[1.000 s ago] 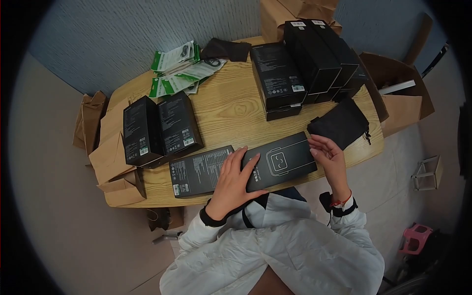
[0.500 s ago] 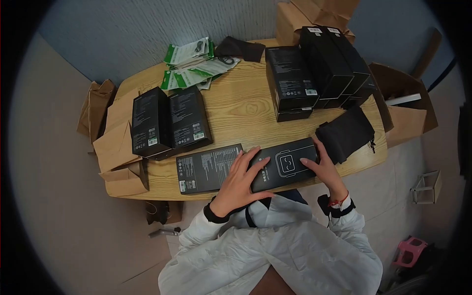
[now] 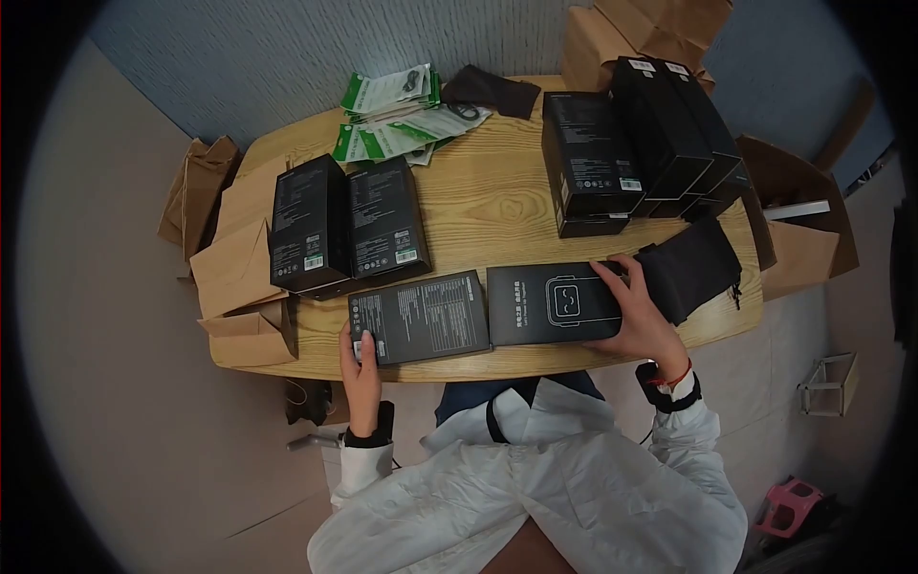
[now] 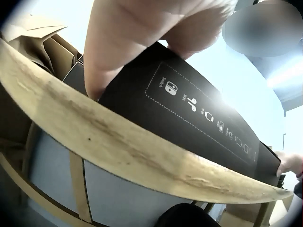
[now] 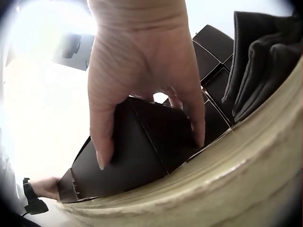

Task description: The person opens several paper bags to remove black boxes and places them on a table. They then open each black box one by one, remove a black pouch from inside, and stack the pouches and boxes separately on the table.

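Note:
Two flat black boxes lie end to end along the table's near edge in the head view. The left box (image 3: 421,320) shows fine white print, and the right box (image 3: 555,304) bears a line-drawn smiling device. My left hand (image 3: 361,378) grips the outer end of the left box; the left wrist view shows fingers around that end, beside a side panel (image 4: 189,106) with white icons. Around the outer end of the right box, my right hand (image 3: 645,320) spans with thumb and fingers on opposite sides, also visible in the right wrist view.
More black boxes stand at left (image 3: 387,215) and in a stack (image 3: 660,124) at back right. Green-and-white cable packets (image 3: 392,129) and a dark cloth (image 3: 492,91) lie at the back. A black drawstring pouch (image 3: 693,268) sits right; brown paper packaging (image 3: 234,268) lines the left.
My left hand has left the seam between the boxes for the left box's outer end. My right hand has taken hold of the right box's end, and that box now lies straighter against the left one.

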`<state>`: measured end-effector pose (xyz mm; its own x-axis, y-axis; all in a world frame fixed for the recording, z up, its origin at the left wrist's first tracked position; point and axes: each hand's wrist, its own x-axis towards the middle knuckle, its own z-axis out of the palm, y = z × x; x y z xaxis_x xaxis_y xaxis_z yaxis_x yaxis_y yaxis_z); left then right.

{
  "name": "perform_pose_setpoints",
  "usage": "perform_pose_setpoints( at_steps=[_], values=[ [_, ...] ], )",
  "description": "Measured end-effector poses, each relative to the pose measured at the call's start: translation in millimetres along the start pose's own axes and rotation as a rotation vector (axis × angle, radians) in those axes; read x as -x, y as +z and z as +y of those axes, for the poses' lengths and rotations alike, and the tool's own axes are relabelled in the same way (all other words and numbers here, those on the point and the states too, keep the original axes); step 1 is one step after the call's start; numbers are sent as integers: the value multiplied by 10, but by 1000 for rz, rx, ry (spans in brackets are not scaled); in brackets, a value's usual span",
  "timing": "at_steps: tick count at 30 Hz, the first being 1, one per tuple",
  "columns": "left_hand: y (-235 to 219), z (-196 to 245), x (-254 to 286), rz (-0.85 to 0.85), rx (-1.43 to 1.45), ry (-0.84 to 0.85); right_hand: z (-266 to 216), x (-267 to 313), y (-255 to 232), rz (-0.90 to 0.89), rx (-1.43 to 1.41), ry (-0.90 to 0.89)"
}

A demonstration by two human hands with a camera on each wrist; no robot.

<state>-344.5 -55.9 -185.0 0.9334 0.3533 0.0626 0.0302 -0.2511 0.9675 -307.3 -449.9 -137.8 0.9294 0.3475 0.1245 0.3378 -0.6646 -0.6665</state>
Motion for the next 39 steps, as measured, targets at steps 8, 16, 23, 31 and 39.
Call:
perform_pose_setpoints(
  at_steps=[8, 16, 23, 31, 39],
  values=[
    [10, -168, -58, -91, 457, -5, -17, 56, -34, 34, 25, -13],
    [100, -129, 1, -20, 629, -41, -9, 106, -105, -52, -71, -49],
    [274, -21, 65, -144, 146, 39, -135, 110, 121, -112, -127, -27],
    [447, 257, 124, -353, 58, 85, -258, 25, 82, -349, -112, -188],
    [703, 220, 139, -156, -24, 171, -426, 48, 196, -395, -22, -245]
  ],
)
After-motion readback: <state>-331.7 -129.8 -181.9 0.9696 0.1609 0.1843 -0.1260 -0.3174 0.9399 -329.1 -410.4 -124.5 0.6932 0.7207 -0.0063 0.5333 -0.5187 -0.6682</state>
